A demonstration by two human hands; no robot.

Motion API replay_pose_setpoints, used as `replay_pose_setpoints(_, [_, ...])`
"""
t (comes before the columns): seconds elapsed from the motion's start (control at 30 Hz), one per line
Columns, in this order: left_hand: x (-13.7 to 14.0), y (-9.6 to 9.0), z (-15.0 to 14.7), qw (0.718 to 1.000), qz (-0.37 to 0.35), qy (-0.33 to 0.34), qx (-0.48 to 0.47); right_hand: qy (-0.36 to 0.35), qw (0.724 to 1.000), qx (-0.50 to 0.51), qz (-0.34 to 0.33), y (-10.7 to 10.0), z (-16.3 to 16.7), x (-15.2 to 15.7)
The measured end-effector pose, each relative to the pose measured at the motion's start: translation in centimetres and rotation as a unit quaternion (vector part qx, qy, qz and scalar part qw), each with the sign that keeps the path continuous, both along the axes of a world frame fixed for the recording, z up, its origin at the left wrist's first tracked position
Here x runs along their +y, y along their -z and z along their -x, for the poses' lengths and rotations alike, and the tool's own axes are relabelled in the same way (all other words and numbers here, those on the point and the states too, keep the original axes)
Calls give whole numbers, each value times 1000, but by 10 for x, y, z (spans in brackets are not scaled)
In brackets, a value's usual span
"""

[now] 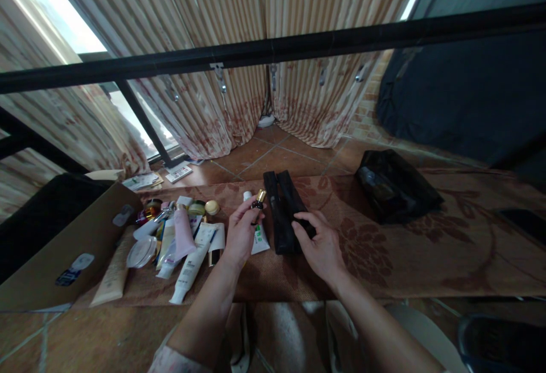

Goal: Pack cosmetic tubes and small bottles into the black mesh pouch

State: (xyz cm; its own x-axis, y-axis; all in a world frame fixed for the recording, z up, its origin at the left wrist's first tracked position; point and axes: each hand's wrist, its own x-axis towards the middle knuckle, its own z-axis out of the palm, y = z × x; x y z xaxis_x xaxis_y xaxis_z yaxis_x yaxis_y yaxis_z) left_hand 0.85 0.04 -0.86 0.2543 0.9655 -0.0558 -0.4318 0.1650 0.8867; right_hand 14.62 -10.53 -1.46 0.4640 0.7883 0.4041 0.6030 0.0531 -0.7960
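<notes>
In my left hand [243, 231] is a small dark bottle with a gold cap [261, 195], pinched between thumb and fingers and held upright. My right hand [319, 242] is closed on the right side of a long black pouch [281, 214], which lies on the cloth with a slit open along its length. Beneath my left hand lies a white tube with green print [259, 241], partly covered. A pile of cosmetics is left of my left hand, among them a pink tube [183, 231], a white tube [194, 262] and a round clear-lidded jar [141, 251].
A beige tube [114, 270] lies beside a cardboard box [55, 248] at the left. To the right, a black bag [394, 185] rests on the patterned cloth [358, 259]. A dark metal bar [298, 46] crosses in front of the curtains [213, 15].
</notes>
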Motion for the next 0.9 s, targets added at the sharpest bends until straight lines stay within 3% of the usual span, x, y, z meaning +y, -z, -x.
replay_pose_setpoints(0.9, [3,5,0,999,-24,17,19,-1,1000,-2,-6,1,-1,0])
